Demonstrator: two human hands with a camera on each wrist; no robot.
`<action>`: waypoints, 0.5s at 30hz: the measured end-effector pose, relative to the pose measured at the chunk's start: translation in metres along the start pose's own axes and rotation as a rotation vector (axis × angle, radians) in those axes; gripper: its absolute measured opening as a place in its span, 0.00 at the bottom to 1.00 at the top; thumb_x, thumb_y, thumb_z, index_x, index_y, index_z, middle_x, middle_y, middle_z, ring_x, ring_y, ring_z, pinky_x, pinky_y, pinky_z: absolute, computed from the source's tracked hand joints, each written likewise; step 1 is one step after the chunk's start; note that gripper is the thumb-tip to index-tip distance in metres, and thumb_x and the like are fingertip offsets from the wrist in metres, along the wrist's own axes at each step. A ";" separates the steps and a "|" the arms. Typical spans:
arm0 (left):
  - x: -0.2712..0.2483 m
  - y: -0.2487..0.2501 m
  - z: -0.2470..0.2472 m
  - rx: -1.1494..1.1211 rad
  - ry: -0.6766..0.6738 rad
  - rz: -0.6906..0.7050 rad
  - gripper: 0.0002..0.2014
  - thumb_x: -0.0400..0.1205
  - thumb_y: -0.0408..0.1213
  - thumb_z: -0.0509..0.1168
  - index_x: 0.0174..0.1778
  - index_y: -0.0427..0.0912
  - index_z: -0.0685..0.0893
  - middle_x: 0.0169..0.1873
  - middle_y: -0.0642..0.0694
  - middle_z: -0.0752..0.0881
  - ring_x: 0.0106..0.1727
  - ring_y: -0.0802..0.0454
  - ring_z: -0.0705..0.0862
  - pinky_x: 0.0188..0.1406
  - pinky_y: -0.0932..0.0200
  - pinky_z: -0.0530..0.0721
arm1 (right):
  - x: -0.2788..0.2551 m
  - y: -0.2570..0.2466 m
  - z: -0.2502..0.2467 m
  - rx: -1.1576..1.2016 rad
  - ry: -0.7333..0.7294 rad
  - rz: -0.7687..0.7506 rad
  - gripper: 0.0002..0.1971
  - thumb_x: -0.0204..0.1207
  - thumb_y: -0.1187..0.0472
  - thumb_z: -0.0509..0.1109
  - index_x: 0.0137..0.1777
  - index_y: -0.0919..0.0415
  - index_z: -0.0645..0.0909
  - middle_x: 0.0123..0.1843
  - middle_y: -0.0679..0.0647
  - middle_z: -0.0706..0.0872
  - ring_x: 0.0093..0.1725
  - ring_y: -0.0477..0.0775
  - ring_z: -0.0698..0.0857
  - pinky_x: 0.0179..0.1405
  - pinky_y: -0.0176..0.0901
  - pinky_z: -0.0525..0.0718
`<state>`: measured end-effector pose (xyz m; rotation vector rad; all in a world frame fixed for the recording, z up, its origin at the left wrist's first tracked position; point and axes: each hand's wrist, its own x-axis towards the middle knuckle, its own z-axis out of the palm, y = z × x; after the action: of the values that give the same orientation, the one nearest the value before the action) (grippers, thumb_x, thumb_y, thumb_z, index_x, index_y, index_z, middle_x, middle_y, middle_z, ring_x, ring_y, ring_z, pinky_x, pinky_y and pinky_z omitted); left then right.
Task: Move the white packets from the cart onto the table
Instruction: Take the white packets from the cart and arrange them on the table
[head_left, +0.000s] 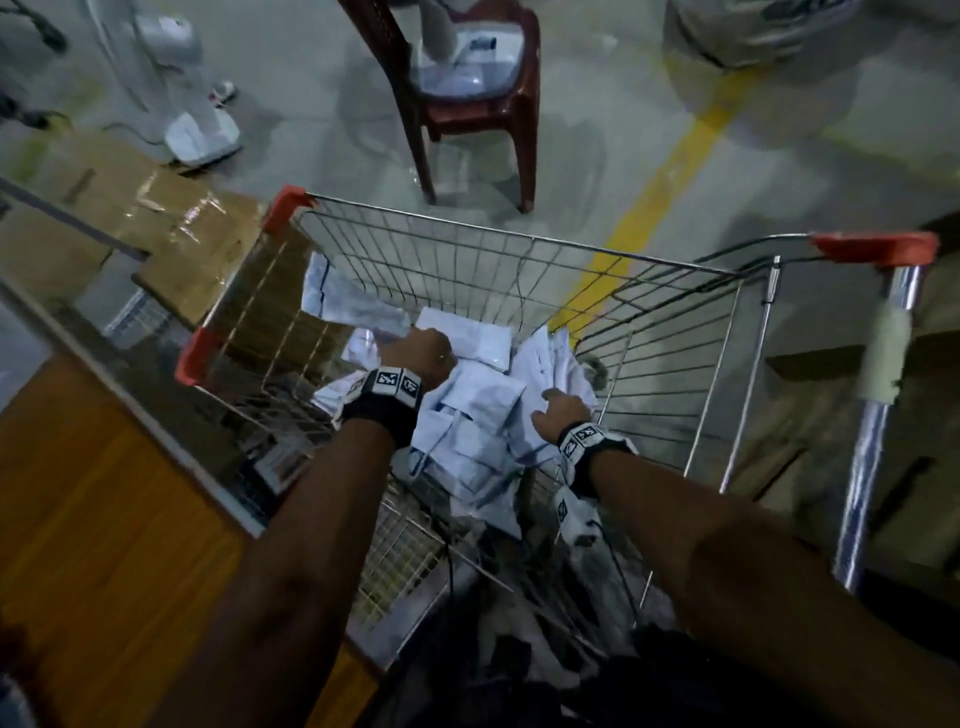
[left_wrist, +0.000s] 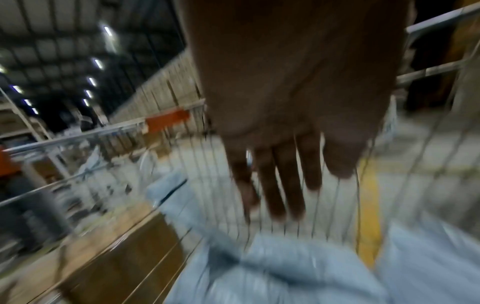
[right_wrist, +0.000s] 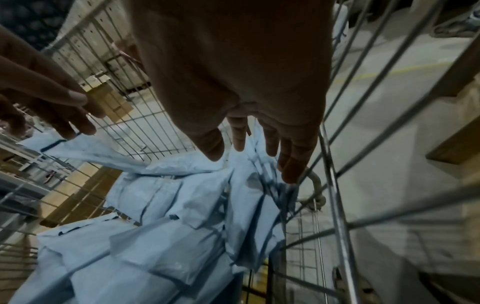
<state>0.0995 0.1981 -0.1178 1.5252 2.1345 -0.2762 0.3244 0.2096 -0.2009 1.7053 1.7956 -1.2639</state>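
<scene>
We found the white packets (head_left: 470, 426) heaped in the wire cart (head_left: 524, 244), table (head_left: 93, 499) at left. Left hand (head_left: 415, 353) and right hand (head_left: 558, 413) reached in, fingers straight, slightly spread, holding nothing. Packets looked light, soft, slippery; we judged a pinch at an edge safest.

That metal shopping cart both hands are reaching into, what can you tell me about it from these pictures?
The silver wire-mesh shopping cart is a grid basket of thin metal rods with orange plastic corner caps and a chrome push handle with an orange end. It stands on the grey floor, close beside the wooden table. A loose heap of white plastic packets lies inside. The left hand and right hand reach in over the heap with fingers extended; whether they touch the wire is unclear.
</scene>
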 end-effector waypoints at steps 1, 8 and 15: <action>0.008 0.001 0.007 -0.021 -0.021 -0.007 0.15 0.85 0.46 0.63 0.61 0.43 0.88 0.62 0.38 0.86 0.63 0.37 0.83 0.59 0.46 0.83 | 0.005 0.003 0.004 0.004 -0.008 -0.004 0.29 0.80 0.51 0.67 0.80 0.55 0.70 0.77 0.68 0.72 0.74 0.71 0.74 0.70 0.56 0.78; 0.033 -0.014 0.062 -0.078 -0.195 -0.107 0.22 0.86 0.49 0.61 0.76 0.46 0.76 0.74 0.40 0.77 0.73 0.41 0.76 0.72 0.45 0.74 | 0.019 0.012 0.022 0.061 0.137 0.016 0.18 0.77 0.65 0.68 0.67 0.63 0.78 0.66 0.69 0.79 0.67 0.70 0.79 0.60 0.53 0.82; 0.038 -0.050 0.097 -0.095 -0.265 -0.166 0.32 0.85 0.49 0.64 0.84 0.45 0.64 0.79 0.37 0.71 0.78 0.37 0.71 0.75 0.45 0.73 | 0.011 0.002 0.024 0.089 0.181 0.096 0.28 0.76 0.68 0.69 0.75 0.68 0.63 0.70 0.69 0.77 0.70 0.70 0.78 0.62 0.58 0.83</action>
<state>0.0704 0.1693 -0.2261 1.1882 2.0331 -0.4038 0.3166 0.1967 -0.2230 1.9872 1.7548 -1.1988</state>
